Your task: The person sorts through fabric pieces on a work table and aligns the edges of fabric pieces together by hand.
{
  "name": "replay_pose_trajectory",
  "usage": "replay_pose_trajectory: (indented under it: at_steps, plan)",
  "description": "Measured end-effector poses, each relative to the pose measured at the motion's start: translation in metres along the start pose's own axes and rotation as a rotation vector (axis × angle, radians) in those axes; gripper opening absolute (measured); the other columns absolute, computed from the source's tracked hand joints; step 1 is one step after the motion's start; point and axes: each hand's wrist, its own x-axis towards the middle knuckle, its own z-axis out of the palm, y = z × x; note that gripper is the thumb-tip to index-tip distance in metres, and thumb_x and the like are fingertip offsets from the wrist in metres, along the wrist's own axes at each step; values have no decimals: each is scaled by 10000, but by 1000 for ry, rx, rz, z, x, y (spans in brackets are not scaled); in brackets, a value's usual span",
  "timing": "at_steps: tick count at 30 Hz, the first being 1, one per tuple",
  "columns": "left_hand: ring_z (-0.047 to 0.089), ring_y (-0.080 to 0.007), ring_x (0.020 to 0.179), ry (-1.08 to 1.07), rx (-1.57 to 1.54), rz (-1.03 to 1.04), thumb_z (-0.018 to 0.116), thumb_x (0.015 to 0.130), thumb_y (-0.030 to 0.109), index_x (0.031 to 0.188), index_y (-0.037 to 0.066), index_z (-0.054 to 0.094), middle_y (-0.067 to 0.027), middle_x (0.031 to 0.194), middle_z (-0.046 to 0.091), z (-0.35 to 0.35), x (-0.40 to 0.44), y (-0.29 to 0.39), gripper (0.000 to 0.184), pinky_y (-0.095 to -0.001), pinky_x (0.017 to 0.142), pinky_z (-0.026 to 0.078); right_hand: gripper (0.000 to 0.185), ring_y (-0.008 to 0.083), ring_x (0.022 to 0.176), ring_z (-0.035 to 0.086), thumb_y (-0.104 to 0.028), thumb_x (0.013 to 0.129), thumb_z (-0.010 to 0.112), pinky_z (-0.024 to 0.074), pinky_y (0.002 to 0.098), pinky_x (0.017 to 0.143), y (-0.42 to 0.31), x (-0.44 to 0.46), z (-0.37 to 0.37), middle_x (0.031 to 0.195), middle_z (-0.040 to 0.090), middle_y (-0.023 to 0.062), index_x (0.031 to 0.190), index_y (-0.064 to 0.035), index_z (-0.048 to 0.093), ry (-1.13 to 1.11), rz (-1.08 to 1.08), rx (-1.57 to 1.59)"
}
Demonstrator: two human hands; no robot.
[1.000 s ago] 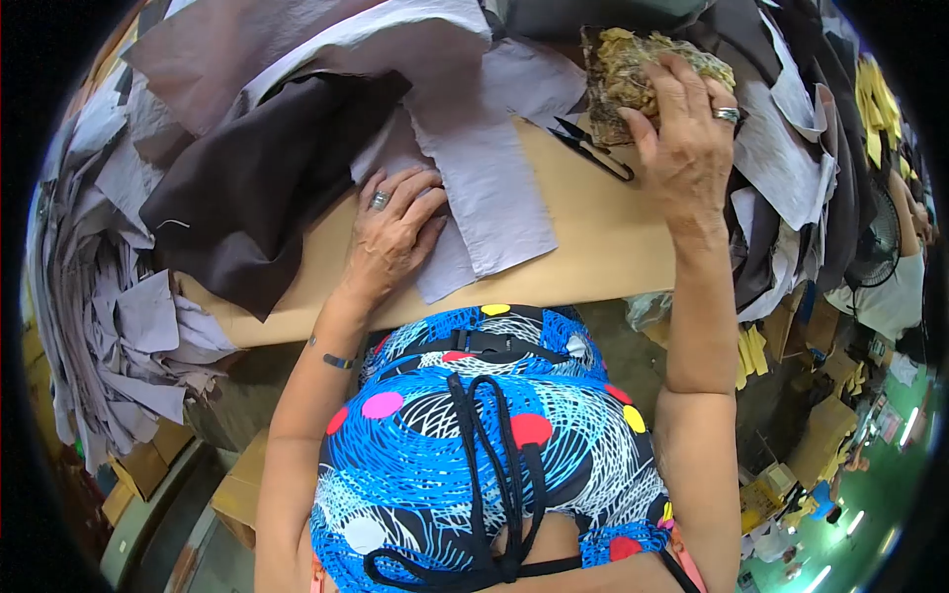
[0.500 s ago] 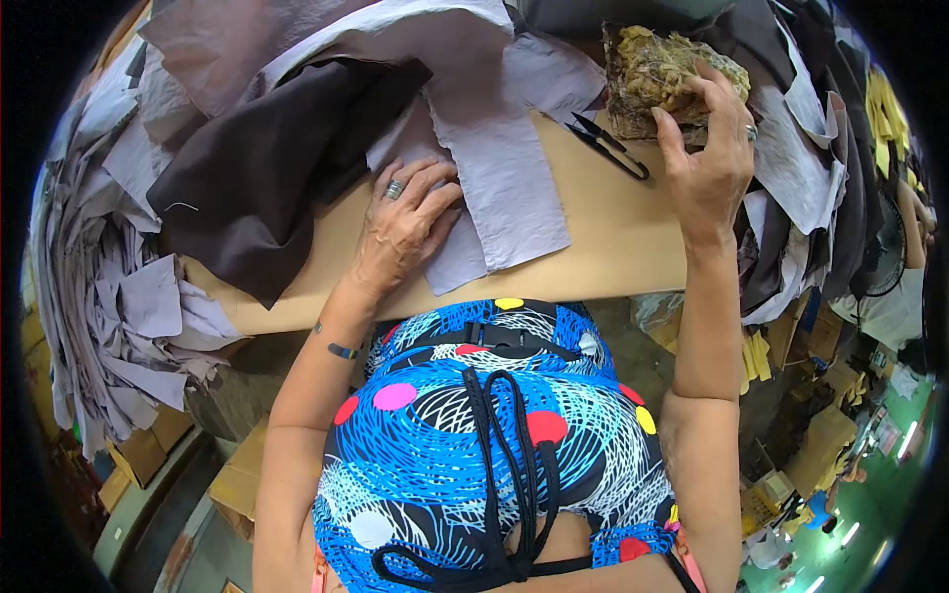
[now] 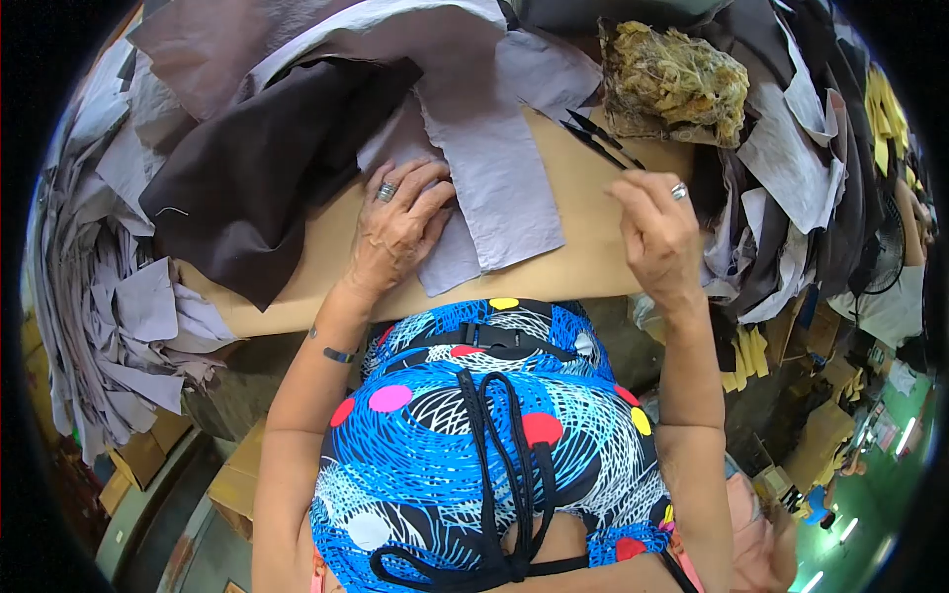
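Observation:
My left hand (image 3: 397,222), wearing a ring, presses with bent fingers on a pale lilac-grey cloth piece (image 3: 450,262); the fingertips are partly hidden. Overlapping it on the right is a second lilac-grey cloth strip (image 3: 504,198) with a frayed edge. My right hand (image 3: 660,237) hovers over the table's right side, fingers curled in and thumb against them. Whether it pinches something small cannot be seen. Just beyond it lie black thread snips (image 3: 605,138), their handle end partly behind the fingers. A clump of yellowish thread fluff (image 3: 682,84) sits above them on a worn board.
Dark brown cloth (image 3: 277,168) lies left on the tan tabletop (image 3: 588,227). Cloth layers hang over the table's left (image 3: 89,287) and right (image 3: 791,178) sides. Cardboard boxes (image 3: 237,479) stand below left. Another person's arm (image 3: 911,232) shows at far right.
My right hand has left the yellowish thread fluff and come down toward me, its fingers curling in. My left hand stays on the lilac-grey cloth. The view has shifted slightly.

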Motion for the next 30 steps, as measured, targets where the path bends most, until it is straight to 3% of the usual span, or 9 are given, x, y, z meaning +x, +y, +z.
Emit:
replay_pose_trajectory:
  at_steps: [4, 10, 16, 19, 22, 25, 28, 30]
  plan:
    - [509, -208, 1110, 20, -9, 2, 671, 756, 108, 1011, 132, 593, -13, 1110, 561, 3, 1, 0, 267, -441, 995, 341, 256, 282, 839, 577, 28, 702, 568, 469, 374, 725, 10, -5, -6, 915, 604, 107, 944, -36, 618, -153, 44, -54]
    - [508, -202, 1114, 14, -10, -12, 673, 751, 106, 1009, 132, 597, -8, 1107, 563, 0, 0, 1, 270, -440, 995, 339, 269, 340, 964, 558, 43, 734, 513, 473, 391, 821, 2, -37, 3, 1066, 577, 147, 979, -12, 609, -298, 147, 1]
    - [513, -215, 1099, 17, -13, -12, 678, 740, 102, 1003, 128, 598, -12, 1100, 564, 1, -2, -2, 276, -441, 991, 341, 303, 363, 1033, 529, 72, 722, 511, 457, 405, 871, 5, -59, -8, 1090, 559, 170, 1000, -10, 598, -413, 34, 115]
    - [514, -220, 1095, 15, -5, 0, 676, 740, 98, 1001, 124, 599, -15, 1096, 566, 0, 0, -2, 273, -440, 989, 343, 308, 353, 1079, 509, 67, 714, 537, 448, 408, 888, 16, -41, -20, 1101, 560, 167, 1006, -15, 590, -237, 189, 100]
    - [513, -221, 1096, 24, 2, 7, 672, 745, 98, 1001, 122, 599, -16, 1096, 567, -1, 1, -2, 267, -440, 987, 346, 355, 341, 1135, 477, 42, 727, 572, 418, 414, 929, 19, 0, -33, 1174, 541, 145, 1075, -32, 582, 117, 116, 15]
    - [513, -217, 1099, 28, 0, 8, 669, 752, 101, 1010, 123, 595, -15, 1104, 565, 0, 0, -1, 269, -441, 987, 347, 445, 331, 1168, 457, 17, 738, 604, 376, 412, 980, 22, 40, -25, 1250, 505, 123, 1175, -50, 558, 317, 104, -374]
    - [516, -235, 1101, 30, -6, 4, 667, 749, 85, 1022, 114, 588, -31, 1116, 564, -2, 0, 1, 286, -448, 978, 356, 516, 328, 1202, 428, 6, 736, 627, 343, 406, 1015, 48, 37, -10, 1303, 469, 107, 1238, -75, 540, 353, 44, -337]
    - [522, -279, 1097, 25, -27, -2, 666, 733, 44, 1028, 91, 585, -66, 1122, 567, -2, 2, 6, 309, -459, 959, 373, 470, 302, 1190, 467, 46, 718, 619, 378, 390, 1005, 50, 36, -13, 1274, 511, 85, 1164, -102, 607, 409, 58, -196]
